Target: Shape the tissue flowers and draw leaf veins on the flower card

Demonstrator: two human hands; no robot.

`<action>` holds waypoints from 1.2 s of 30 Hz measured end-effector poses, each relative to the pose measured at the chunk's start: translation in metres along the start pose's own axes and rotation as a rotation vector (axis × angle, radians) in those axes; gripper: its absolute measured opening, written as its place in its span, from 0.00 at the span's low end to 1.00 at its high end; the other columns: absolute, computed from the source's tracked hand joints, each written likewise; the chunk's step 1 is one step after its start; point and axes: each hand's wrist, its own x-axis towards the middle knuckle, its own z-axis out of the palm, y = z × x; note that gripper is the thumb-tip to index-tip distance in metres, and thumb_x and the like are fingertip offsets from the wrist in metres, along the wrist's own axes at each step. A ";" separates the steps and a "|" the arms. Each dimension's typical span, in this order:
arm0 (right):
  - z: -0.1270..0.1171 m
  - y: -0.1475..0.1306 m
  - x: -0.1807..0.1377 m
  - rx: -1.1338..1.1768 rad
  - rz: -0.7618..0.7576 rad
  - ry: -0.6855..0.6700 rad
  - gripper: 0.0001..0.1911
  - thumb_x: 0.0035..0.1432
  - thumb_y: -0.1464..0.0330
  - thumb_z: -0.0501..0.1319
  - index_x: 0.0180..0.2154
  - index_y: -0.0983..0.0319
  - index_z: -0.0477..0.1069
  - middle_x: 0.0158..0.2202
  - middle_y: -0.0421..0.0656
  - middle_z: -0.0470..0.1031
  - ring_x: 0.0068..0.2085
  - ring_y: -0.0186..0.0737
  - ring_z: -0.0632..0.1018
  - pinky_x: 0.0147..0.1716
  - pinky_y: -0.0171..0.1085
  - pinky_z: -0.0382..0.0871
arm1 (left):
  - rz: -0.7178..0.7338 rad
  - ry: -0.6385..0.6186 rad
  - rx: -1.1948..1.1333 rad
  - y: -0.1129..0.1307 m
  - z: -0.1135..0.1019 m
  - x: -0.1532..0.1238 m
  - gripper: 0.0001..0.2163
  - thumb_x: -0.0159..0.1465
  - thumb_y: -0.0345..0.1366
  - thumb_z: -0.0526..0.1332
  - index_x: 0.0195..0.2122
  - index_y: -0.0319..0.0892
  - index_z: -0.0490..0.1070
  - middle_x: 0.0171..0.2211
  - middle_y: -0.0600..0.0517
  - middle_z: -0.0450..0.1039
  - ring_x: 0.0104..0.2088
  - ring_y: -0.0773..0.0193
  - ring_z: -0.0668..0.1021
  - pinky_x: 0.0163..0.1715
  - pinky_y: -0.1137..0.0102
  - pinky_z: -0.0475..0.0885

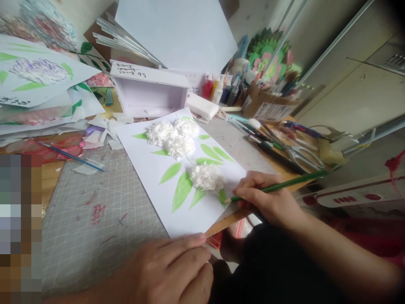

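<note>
On the white sheet of paper [144, 181] are fluffy white crumpled-paper flower clusters [175, 137] and green coloured leaves [182, 190]. My right hand [268, 196] pinches a green coloured pencil [284, 182], its tip touching a green leaf near the sheet's right edge, beside the smaller white cluster [206, 176]. My left hand [177, 270] lies with fingers stretched out, the fingertips at the sheet's near corner. Part of the left hand's underside is hidden from view.
A grey gridded cutting mat [79, 219] lies under the sheet. Behind stand a white open box [152, 95] and small paint bottles [217, 90]. Scissors [300, 154] and other tools lie at right. Finished flower pictures [38, 84], paper scraps and a thin blue brush [72, 157] are at left.
</note>
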 end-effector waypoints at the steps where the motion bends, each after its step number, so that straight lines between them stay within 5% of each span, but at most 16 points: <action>1: 0.000 0.001 0.000 0.026 0.010 -0.007 0.08 0.49 0.73 0.62 0.20 0.63 0.69 0.19 0.39 0.72 0.20 0.31 0.70 0.19 0.29 0.64 | 0.008 0.016 0.006 -0.001 0.000 0.000 0.08 0.61 0.27 0.53 0.30 0.40 0.72 0.28 0.54 0.73 0.34 0.66 0.76 0.41 0.73 0.72; 4: -0.003 0.000 0.001 0.253 -0.004 0.010 0.10 0.47 0.74 0.62 0.17 0.62 0.67 0.16 0.37 0.70 0.19 0.32 0.70 0.24 0.33 0.69 | -0.035 -0.007 0.009 0.002 -0.007 0.003 0.10 0.63 0.28 0.51 0.31 0.41 0.72 0.30 0.54 0.73 0.35 0.66 0.76 0.42 0.73 0.72; 7: -0.014 -0.003 0.008 0.458 -0.188 0.225 0.09 0.47 0.74 0.62 0.19 0.61 0.64 0.16 0.36 0.71 0.19 0.31 0.71 0.25 0.34 0.69 | -0.041 -0.100 0.010 0.006 -0.018 0.007 0.13 0.65 0.29 0.48 0.36 0.40 0.72 0.33 0.51 0.74 0.37 0.65 0.77 0.40 0.72 0.74; 10: -0.029 -0.007 0.016 0.272 -0.305 0.374 0.04 0.51 0.69 0.63 0.29 0.61 0.68 0.25 0.39 0.77 0.24 0.34 0.75 0.26 0.33 0.70 | 0.020 -0.171 0.069 0.006 -0.023 0.013 0.14 0.66 0.30 0.47 0.43 0.40 0.71 0.40 0.47 0.74 0.41 0.62 0.76 0.41 0.69 0.75; 15: -0.037 -0.007 0.016 -0.483 -0.384 0.063 0.14 0.62 0.62 0.53 0.44 0.62 0.69 0.40 0.49 0.77 0.38 0.42 0.77 0.37 0.39 0.69 | -0.141 -0.195 0.288 0.006 -0.017 0.011 0.13 0.63 0.28 0.52 0.47 0.40 0.69 0.48 0.46 0.70 0.50 0.51 0.72 0.44 0.57 0.74; 22: -0.033 -0.012 -0.010 -0.695 -0.437 -0.123 0.12 0.61 0.66 0.53 0.41 0.62 0.73 0.35 0.47 0.78 0.36 0.44 0.77 0.36 0.38 0.67 | -0.219 -0.134 0.373 0.018 -0.028 -0.010 0.12 0.64 0.24 0.48 0.35 0.41 0.71 0.38 0.51 0.73 0.40 0.63 0.73 0.40 0.68 0.74; 25: -0.031 -0.017 -0.026 -0.604 -0.438 -0.280 0.13 0.62 0.65 0.54 0.41 0.62 0.74 0.37 0.46 0.78 0.37 0.41 0.77 0.37 0.36 0.68 | -0.303 -0.136 0.456 0.017 -0.046 -0.020 0.11 0.64 0.25 0.49 0.34 0.41 0.70 0.35 0.52 0.72 0.35 0.64 0.72 0.34 0.68 0.72; 28: -0.028 -0.021 -0.042 -0.261 -0.381 -0.396 0.16 0.62 0.61 0.53 0.44 0.62 0.73 0.40 0.46 0.77 0.41 0.42 0.77 0.40 0.37 0.70 | -0.395 -0.148 0.567 0.007 -0.069 -0.036 0.05 0.64 0.27 0.54 0.35 0.38 0.69 0.35 0.52 0.70 0.36 0.65 0.72 0.36 0.66 0.70; 32: -0.025 -0.023 -0.053 -0.084 -0.363 -0.272 0.21 0.62 0.56 0.51 0.41 0.62 0.76 0.36 0.47 0.77 0.36 0.41 0.77 0.32 0.36 0.72 | -0.479 -0.133 0.663 -0.002 -0.092 -0.053 0.03 0.63 0.32 0.58 0.36 0.38 0.68 0.37 0.52 0.69 0.38 0.65 0.73 0.39 0.65 0.71; 36: -0.017 -0.023 -0.048 -0.113 -0.327 -0.129 0.17 0.60 0.57 0.55 0.30 0.61 0.75 0.24 0.42 0.72 0.29 0.38 0.73 0.30 0.35 0.70 | -0.387 -0.107 0.589 0.021 -0.086 -0.044 0.08 0.63 0.24 0.51 0.38 0.36 0.69 0.38 0.48 0.70 0.41 0.62 0.73 0.41 0.62 0.71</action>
